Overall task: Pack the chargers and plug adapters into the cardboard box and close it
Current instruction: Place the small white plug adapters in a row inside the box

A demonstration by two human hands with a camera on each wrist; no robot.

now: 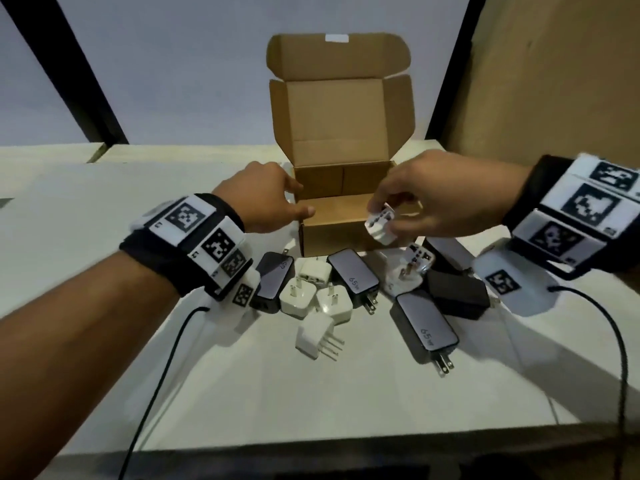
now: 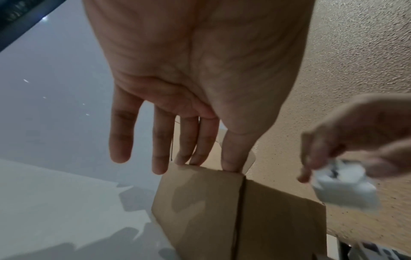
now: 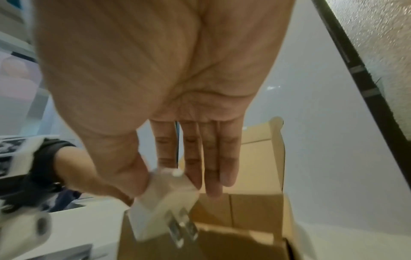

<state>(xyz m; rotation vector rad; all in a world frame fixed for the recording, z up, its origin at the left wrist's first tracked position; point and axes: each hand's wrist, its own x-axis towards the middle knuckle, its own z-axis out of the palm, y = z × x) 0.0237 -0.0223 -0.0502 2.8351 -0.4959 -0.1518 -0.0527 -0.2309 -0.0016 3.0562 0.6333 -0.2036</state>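
The open cardboard box [image 1: 332,237] stands mid-table with its lid upright; inside it I see only bare cardboard. My left hand [image 1: 302,199] touches the box's [image 2: 200,202] near left corner with straight fingers [image 2: 189,149]. Over the box's front right rim, my right hand [image 1: 381,211] pinches a white plug adapter [image 1: 380,226] between thumb and fingers, its metal prongs [image 3: 182,228] pointing down and toward me. In front of the box lie grey 65W chargers [image 1: 353,277] [image 1: 427,322], a dark charger [image 1: 272,282], a black charger [image 1: 457,294] and several white adapters [image 1: 298,296] [image 1: 315,336] [image 1: 412,266].
The white table [image 1: 104,209] runs to a front edge [image 1: 311,441] close to me. A tan textured wall [image 1: 554,81] rises at the right, a dark frame bar [image 1: 86,81] at the back left. Black cables [image 1: 162,358] [image 1: 616,341] hang from both wrists.
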